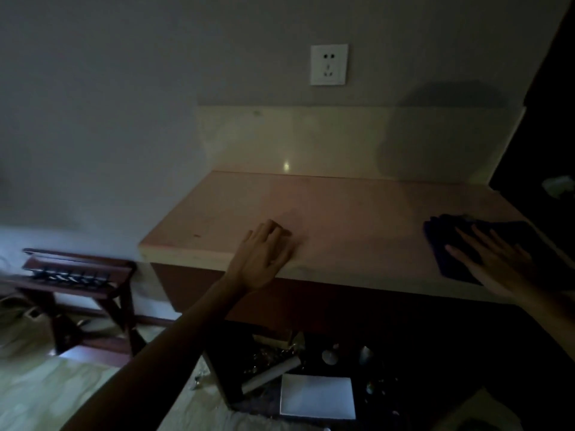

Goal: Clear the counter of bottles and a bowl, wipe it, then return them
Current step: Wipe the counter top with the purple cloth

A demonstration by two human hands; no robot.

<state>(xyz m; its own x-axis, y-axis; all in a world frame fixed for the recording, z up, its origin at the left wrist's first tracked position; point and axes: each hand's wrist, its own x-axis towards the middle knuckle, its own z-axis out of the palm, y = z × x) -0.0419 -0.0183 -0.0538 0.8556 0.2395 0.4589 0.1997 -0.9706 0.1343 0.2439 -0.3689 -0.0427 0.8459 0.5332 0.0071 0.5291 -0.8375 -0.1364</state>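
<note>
The pale counter (pixel 342 209) has nothing on it except a dark blue cloth (pixel 448 244) lying near its right front edge. My right hand (pixel 494 262) lies flat on that cloth with the fingers spread. My left hand (pixel 264 256) rests palm down on the counter's front edge, fingers slightly curled, holding nothing. Below the counter, a low dark shelf (pixel 224 381) holds a white square dish (pixel 317 396), a pale lying bottle (pixel 270 374) and dim upright bottles (pixel 365 354). The scene is dark and slightly blurred.
A dark wooden rack (pixel 77 275) stands on the floor left of the counter. A white wall socket (pixel 329 64) sits above the cream backsplash (pixel 311 141). A dark wall panel (pixel 547 119) borders the counter's right side.
</note>
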